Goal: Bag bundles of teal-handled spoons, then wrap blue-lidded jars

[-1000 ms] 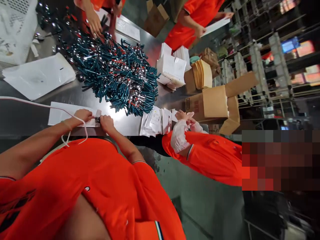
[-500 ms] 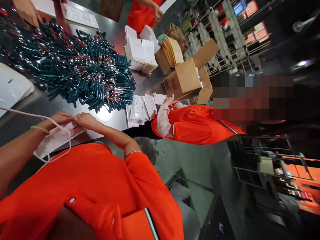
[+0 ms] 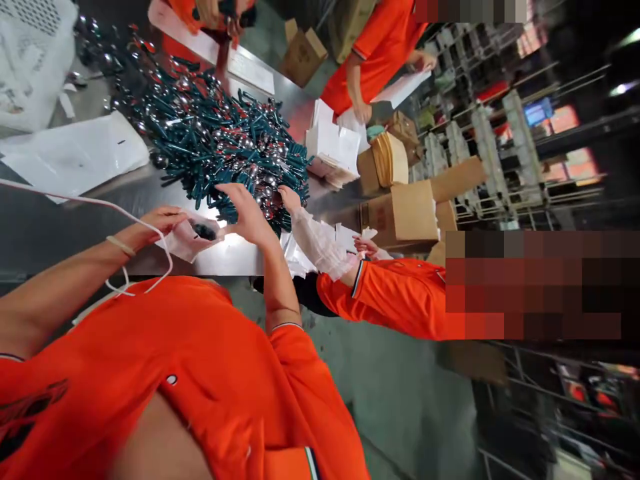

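Note:
My left hand (image 3: 164, 223) pinches the edge of a small clear plastic bag (image 3: 181, 244) low over the metal table. The bag's mouth gapes, and a dark patch shows there; whether it is something inside cannot be made out. My right hand (image 3: 250, 217) is raised beside the bag, thumb and fingers apart, with nothing visible in it. Just beyond it lies a large heap of utensils (image 3: 220, 130) with dark green handles and shiny rounded metal heads. The thumb is close to the bag's rim; contact is unclear.
A co-worker's sleeved hand (image 3: 290, 200) reaches to the heap's right side. White sheets (image 3: 83, 152) lie at left, and a pale cord (image 3: 100, 205) crosses above my left forearm. Stacked white packets (image 3: 333, 148) and an open carton (image 3: 413, 212) stand at right. Others work across the table.
Both hands were together on the bag; my right hand has come off and spread toward the heap. The bag's mouth now gapes. The co-worker's arm has reached in. The view has shifted.

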A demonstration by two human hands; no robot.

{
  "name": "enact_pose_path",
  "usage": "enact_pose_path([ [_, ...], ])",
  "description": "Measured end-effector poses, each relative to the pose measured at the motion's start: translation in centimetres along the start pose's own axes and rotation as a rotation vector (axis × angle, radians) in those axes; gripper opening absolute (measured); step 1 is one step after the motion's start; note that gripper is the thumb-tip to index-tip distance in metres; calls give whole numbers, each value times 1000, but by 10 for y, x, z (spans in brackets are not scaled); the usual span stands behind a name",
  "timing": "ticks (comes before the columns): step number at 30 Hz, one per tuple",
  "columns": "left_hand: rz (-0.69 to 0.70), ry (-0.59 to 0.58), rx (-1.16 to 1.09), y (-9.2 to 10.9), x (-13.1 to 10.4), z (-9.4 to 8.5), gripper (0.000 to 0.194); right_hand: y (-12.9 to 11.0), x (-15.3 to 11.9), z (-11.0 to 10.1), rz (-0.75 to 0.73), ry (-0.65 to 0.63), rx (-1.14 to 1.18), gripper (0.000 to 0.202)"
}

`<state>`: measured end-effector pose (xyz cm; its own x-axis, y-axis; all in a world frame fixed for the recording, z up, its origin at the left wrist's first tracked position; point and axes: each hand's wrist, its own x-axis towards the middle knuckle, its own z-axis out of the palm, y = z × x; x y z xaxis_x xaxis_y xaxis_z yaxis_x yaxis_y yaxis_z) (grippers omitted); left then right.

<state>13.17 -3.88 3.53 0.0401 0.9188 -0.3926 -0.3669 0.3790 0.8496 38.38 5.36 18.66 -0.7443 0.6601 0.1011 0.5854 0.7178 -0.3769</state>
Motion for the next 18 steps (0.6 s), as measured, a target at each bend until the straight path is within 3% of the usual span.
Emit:
enact_pose_path([
  [2, 14, 31, -71, -2, -5, 2, 57, 8, -16, 8, 194, 106, 156, 54],
  [4, 23, 71, -102, -4, -5, 5, 60, 3, -30, 31, 323, 198, 216, 31],
  [6, 44, 101, -119, -5, -3, 10, 60, -10, -40, 59, 322, 219, 199, 20],
  [10, 120, 92, -132, 0, -7, 20, 63, -37, -42, 95, 239, 132, 48, 27],
  [18, 163, -13, -142, 23, -23, 32, 57, -48, -29, 79, 155, -49, -170, 33],
])
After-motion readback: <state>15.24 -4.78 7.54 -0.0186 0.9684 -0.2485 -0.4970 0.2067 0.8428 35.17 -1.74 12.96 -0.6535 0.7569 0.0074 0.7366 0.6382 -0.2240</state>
